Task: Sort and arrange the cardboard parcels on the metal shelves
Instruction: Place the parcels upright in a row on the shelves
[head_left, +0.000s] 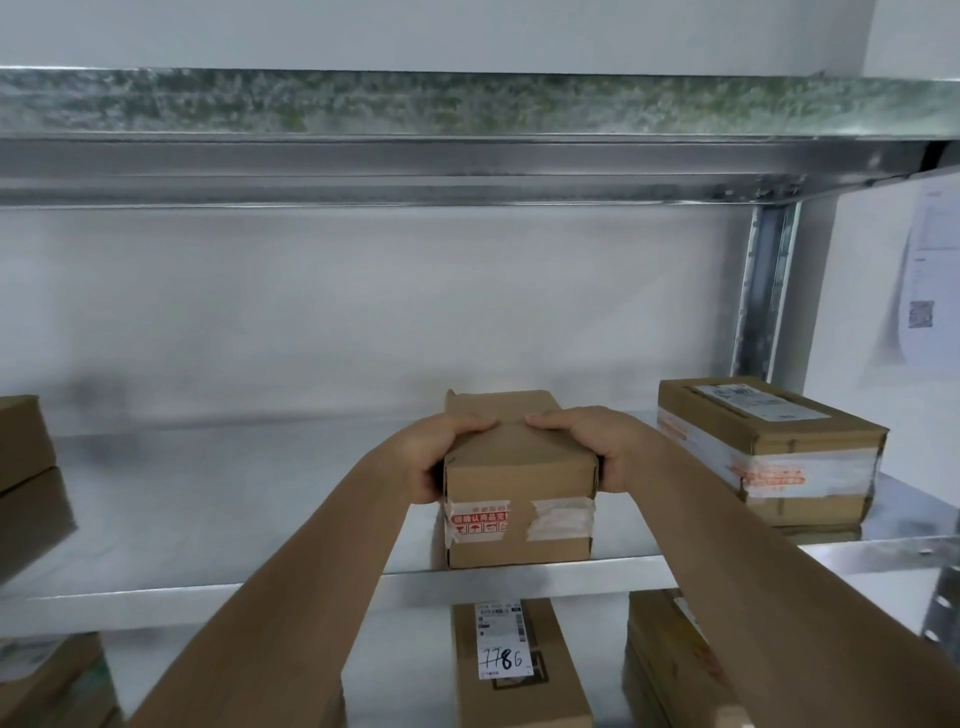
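Parcel in hand: small cardboard parcel (519, 483), taped across its front with white and red-printed tape, sat at the front edge of the middle metal shelf (218, 499), roughly centred.
Left hand: left hand (439, 457) gripped the parcel's left side, fingers curled over the top edge, thumb side hidden behind the box.
Right hand: right hand (592, 441) gripped the right side likewise, fingers curled onto the top.
Contact with shelf: parcel's base appeared to rest on the shelf; whether it was fully set down or just lifted could not be told.
Step judged: placing or squaring the parcel on this shelf.
Doing it well: keep both hands level so the box stays flat; slide it back from the lip so it cannot tip forward; line its face up with the neighbour on the right; leave a gap so the labels stay readable.
Neighbour right: larger taped parcel (769, 452) with a white label on top, near the shelf upright (763, 291), apart from the held parcel.
Neighbour left: stacked parcels (26, 467) at the far left edge, only partly in view, well apart.
Shelf below: labelled parcel (514, 670) with handwritten figures, directly under the held one; another parcel (670, 660) just beside it to the right; more cardboard (57, 686) at lower left.
Shelf above: upper shelf (467, 104), nothing on it visible from this angle.
Wall: printed sheet (930, 280) at right, text too blurred to read.
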